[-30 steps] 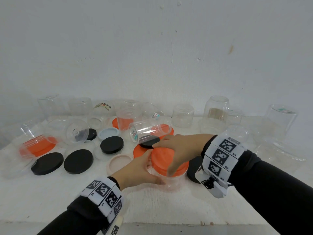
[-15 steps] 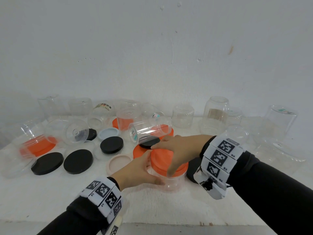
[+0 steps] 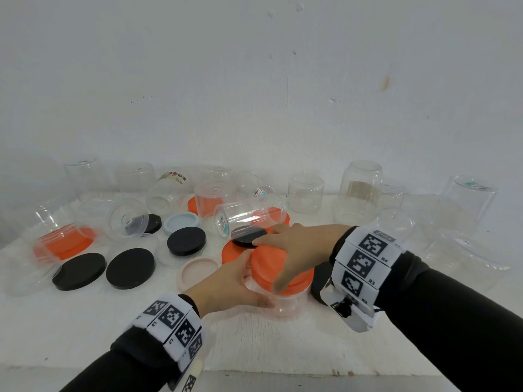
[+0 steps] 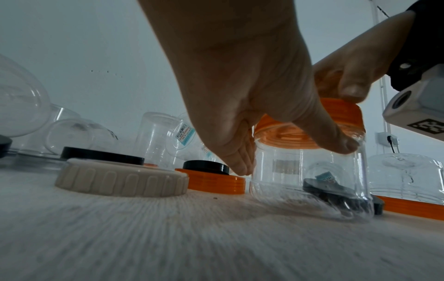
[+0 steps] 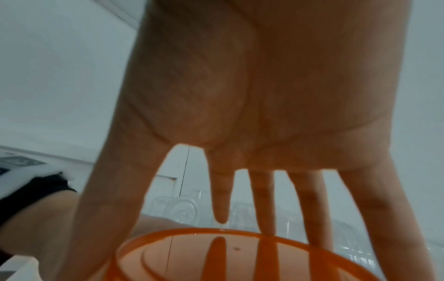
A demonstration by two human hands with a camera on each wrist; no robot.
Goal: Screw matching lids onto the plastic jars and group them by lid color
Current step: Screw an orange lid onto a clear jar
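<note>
Jar (image 3: 285, 302) upright at lower centre of the head view, axis vertical, standing on the white surface (image 3: 85, 321). Orange lid (image 3: 266, 264) sits square on its mouth, directly beneath the right hand (image 3: 297, 250), whose fingers (image 5: 263, 201) spread down over the rim and grip it. Left hand (image 3: 226, 284) wraps the jar wall below (thumb across the front). Twisting about that axis looks next; how far it is threaded cannot be told.

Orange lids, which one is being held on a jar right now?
The orange lid under the right hand, atop the jar the left hand grips.
</note>
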